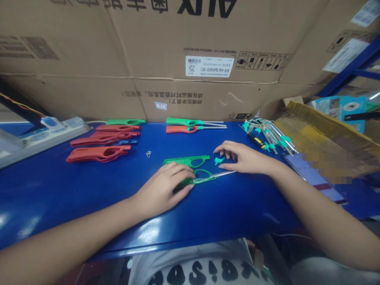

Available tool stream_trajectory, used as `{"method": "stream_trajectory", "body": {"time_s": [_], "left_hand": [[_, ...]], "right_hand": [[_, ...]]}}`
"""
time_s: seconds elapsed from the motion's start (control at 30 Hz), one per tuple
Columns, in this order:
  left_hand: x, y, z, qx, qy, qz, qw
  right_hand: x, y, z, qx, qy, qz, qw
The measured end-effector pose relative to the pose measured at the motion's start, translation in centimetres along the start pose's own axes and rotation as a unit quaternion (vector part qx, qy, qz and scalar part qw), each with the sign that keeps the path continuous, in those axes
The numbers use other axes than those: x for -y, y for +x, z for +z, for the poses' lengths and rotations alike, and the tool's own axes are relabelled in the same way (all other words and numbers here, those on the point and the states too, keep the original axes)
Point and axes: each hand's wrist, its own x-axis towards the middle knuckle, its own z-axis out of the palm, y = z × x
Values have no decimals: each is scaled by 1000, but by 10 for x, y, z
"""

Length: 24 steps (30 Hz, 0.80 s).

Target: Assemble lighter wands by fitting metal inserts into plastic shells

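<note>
Grn shell [205,180] partly under LH [168,181], nr RH [242,157]

Light is shining fairly brightly on the blue counter [252,208]. White glare [148,235] is glowing near its front edge, and more is gleaming toward its left end. The left hand [168,184] and right hand [245,156] are looking a bit soft. Chunky squares [329,168] are hiding a patch near the right end.
</note>
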Motion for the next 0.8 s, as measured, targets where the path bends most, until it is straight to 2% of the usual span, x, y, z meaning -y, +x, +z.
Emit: {"method": "stream_trajectory", "body": {"time_s": [0.3,0.5,0.63,0.8], "left_hand": [[1,3,4,-38,-21,-7,999],[0,2,6,-52,-32,-26,998],[-2,3,6,-50,-25,-37,998],[-3,5,5,-47,-28,-43,998]], "right_hand": [[1,1,-1,2,-6,4,1000],[20,0,4,6,21,-53,998],[24,-1,7,4,-56,-38,998],[18,-3,1,5,-161,-5,987]]}}
